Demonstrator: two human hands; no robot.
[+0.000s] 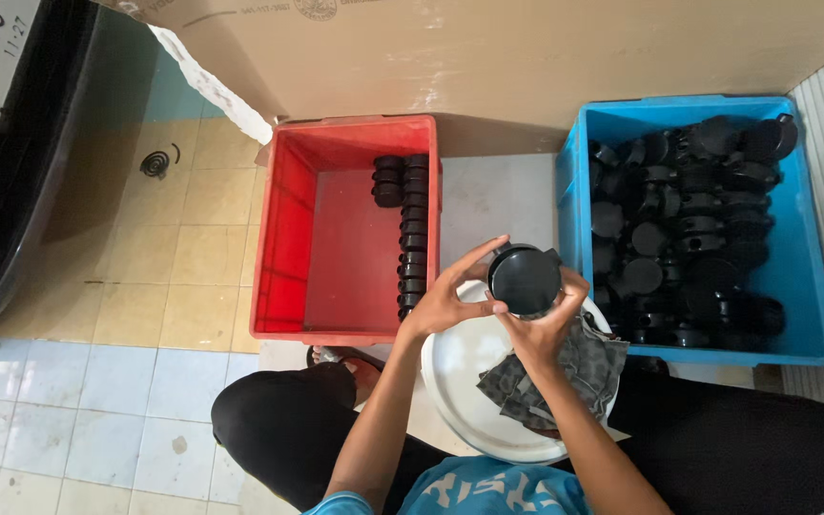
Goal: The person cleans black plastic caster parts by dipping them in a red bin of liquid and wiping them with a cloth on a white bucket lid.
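Black round plastic part (525, 278): held between both hands, flat disc face up toward the camera, a small tab protruding at its upper right edge.

Left hand (445, 298): fingers spread, index finger stretched along the upper left rim of the part, thumb touching the lower left rim. Clamped on the part from the left.

Right hand (547, 326): cupped beneath and to the right of the part, thumb at the lower rim, fingertips curled over the right edge. Closed on the part, and pressed against a dark patterned cloth (579, 374) bunched under the palm.

Directly below both hands: white round basin (460, 372), resting on the lap, cloth lying inside it on the right-hand portion.

Left of and beyond the left hand: red plastic crate (283, 229), with black parts stacked in a neat row (412, 234) along its right wall and a shorter second row beside it at the far end.

Right of and beyond the right hand: blue plastic crate (808, 286), loosely filled with a heap of black parts (689, 229) of the same kind.

Beyond both crates: brown cardboard sheet (526, 48). Tiled floor (97, 381) well to the left of the left hand.
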